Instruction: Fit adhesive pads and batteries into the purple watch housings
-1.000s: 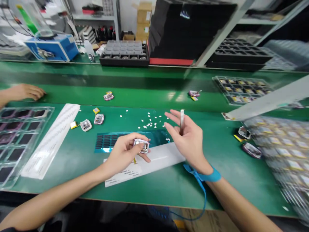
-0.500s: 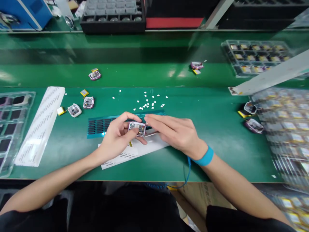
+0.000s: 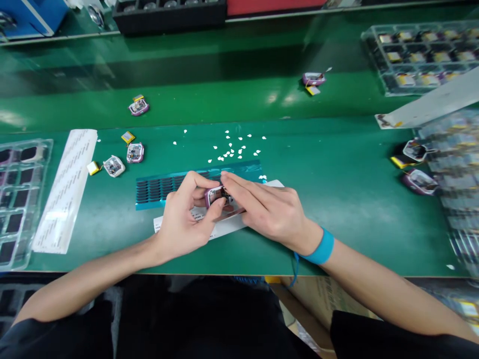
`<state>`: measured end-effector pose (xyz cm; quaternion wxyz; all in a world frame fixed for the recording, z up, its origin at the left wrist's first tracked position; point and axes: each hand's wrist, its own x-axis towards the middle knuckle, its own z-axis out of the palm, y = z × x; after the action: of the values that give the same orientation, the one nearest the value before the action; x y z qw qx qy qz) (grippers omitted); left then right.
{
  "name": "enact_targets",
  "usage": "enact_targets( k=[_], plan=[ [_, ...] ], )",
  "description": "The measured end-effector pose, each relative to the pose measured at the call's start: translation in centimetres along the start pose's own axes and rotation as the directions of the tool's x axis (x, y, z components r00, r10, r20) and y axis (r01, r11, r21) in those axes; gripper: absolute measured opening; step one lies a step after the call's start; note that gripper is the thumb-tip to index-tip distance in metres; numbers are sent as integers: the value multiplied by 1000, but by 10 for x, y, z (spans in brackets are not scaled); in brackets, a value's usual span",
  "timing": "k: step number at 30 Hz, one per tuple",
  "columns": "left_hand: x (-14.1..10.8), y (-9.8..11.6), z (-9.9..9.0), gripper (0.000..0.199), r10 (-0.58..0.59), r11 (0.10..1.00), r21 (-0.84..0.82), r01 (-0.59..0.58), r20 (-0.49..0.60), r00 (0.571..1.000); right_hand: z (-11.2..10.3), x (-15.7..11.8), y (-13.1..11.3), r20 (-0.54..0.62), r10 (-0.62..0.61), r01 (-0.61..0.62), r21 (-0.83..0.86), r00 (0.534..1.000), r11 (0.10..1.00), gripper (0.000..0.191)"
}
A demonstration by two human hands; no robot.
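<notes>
A small purple-rimmed device housing point(image 3: 212, 195) with exposed electronics is held between the thumb and fingers of my left hand point(image 3: 187, 214). My right hand point(image 3: 271, 209), with a blue band at its wrist, is closed at the housing's right side; what its fingertips grip seems thin and is mostly hidden. Under both hands lie a blue sheet with black strips point(image 3: 153, 192) and a white printed sheet point(image 3: 224, 228). Small white pieces point(image 3: 231, 152) are scattered behind them on the green table point(image 3: 337, 199).
Open housings point(image 3: 114, 166) with yellow batteries point(image 3: 127, 137) lie at left. A long white strip point(image 3: 65, 194) lies beside a clear tray point(image 3: 18, 199). More housings point(image 3: 421, 181), a white post point(image 3: 430, 102) and stacked trays point(image 3: 460, 184) are at right.
The view has shifted, so the far shelf sits higher in the picture. The housing in my left hand has tilted, and my right fingers now cover more of its right side.
</notes>
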<state>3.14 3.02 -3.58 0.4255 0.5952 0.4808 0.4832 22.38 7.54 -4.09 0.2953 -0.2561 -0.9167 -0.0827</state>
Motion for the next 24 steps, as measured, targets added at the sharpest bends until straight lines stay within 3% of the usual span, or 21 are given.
enact_targets(
  k=[3,5,9,13,16,20,22,24],
  plan=[
    [0,0,-1,15,74,995,71,-72,-31,997,1,0,-4,-29,19,-17,61,999,998,39],
    [1,1,-2,12,122,988,103,-117,-51,991,0,3,-5,-57,72,-60,198,996,978,34],
    [2,2,-3,15,160,978,134,-157,-17,987,-5,12,-5,54,321,-295,557,945,776,13],
    [3,0,-2,16,157,975,151,-163,51,986,-6,17,-5,167,417,-418,646,893,638,16],
    [11,1,-5,18,170,964,187,-190,116,979,-7,14,-4,120,418,-406,577,900,709,14],
    [19,21,-24,8,380,851,320,-417,174,908,-7,7,3,-112,194,-153,300,975,941,22],
    [11,35,-35,7,462,771,392,-502,197,865,-6,6,8,-187,93,-56,194,978,979,31],
    [-9,44,-44,9,440,729,457,-509,256,861,-6,6,11,-223,93,-53,182,970,982,36]
  ],
)
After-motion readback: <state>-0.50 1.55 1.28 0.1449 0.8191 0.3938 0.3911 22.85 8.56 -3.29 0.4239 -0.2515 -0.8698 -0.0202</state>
